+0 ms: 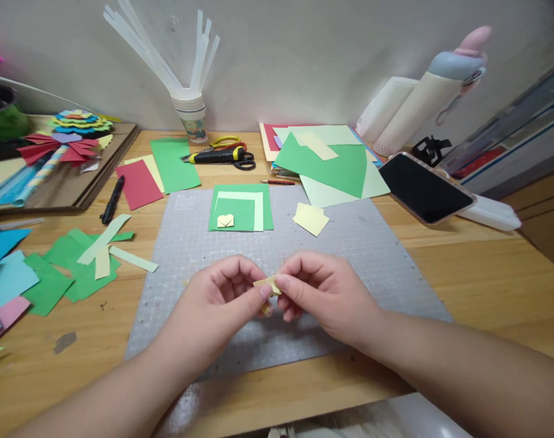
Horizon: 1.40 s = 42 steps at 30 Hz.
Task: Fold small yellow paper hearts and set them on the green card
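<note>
Between my two hands is a small folded piece of pale yellow paper (268, 283), held above the grey cutting mat (368, 261). My left hand (229, 292) pinches its left end between thumb and fingers. At the right end, my right hand (325, 292) grips it the same way; the fingertips hide part of the folds. Beyond the hands, a small folded yellow paper heart (225, 221) lies on stacked green paper squares (243, 210). Farther right on the mat are pale yellow paper squares (310, 219), overlapping.
Green scraps (83, 261) and paper strips (106, 238) lie left. A black pen (112, 199), red paper (140, 184), utility knife (215, 156) and scissors (246, 162) sit behind. Back right are a paper pile (327, 164), phone (427, 187) and bottle (423, 103). Paper cups (190, 115) hold white strips.
</note>
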Motion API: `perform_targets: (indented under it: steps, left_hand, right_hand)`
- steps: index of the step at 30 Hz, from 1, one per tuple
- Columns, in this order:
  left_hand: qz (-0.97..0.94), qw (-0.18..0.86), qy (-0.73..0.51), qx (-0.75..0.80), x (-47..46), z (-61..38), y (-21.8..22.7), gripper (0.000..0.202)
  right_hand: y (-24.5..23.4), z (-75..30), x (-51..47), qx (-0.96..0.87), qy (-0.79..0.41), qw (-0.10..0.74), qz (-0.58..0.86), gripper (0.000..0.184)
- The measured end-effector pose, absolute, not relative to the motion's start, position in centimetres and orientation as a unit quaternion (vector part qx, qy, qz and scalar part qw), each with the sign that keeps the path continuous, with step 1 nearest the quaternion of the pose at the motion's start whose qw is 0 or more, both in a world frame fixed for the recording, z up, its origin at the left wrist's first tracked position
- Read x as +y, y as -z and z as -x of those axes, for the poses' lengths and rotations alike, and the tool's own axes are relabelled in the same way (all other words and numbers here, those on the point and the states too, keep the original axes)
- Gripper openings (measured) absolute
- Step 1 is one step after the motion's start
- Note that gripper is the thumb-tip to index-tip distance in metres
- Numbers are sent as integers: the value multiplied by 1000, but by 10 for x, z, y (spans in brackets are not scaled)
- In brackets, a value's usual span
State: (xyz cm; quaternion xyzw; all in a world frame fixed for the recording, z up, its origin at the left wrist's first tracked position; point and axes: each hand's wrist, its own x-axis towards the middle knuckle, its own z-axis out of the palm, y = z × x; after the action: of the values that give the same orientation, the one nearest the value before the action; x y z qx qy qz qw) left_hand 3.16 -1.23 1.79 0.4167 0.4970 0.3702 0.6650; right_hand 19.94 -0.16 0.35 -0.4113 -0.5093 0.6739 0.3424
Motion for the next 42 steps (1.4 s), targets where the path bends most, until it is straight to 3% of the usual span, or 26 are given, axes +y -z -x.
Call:
perform_targets:
  steps: [10, 22, 34, 42]
  left_hand:
    - [-488, 613, -349, 515, -15, -31, -19, 17]
    - [-466, 642, -361, 491, -11, -27, -10, 18]
    - [-411, 646, -358, 533, -11, -29, -7, 17]
    - [-449, 646, -326, 525, -12, -29, -11, 19]
  right_hand:
    - [-1, -200, -3, -556, -648, 337, 396, 17]
    - [1, -199, 0, -514, -717, 262, 392, 16]
    - [1, -198, 0, -499, -719, 267, 403, 29]
    - [0, -199, 1, -542, -683, 261, 414, 22]
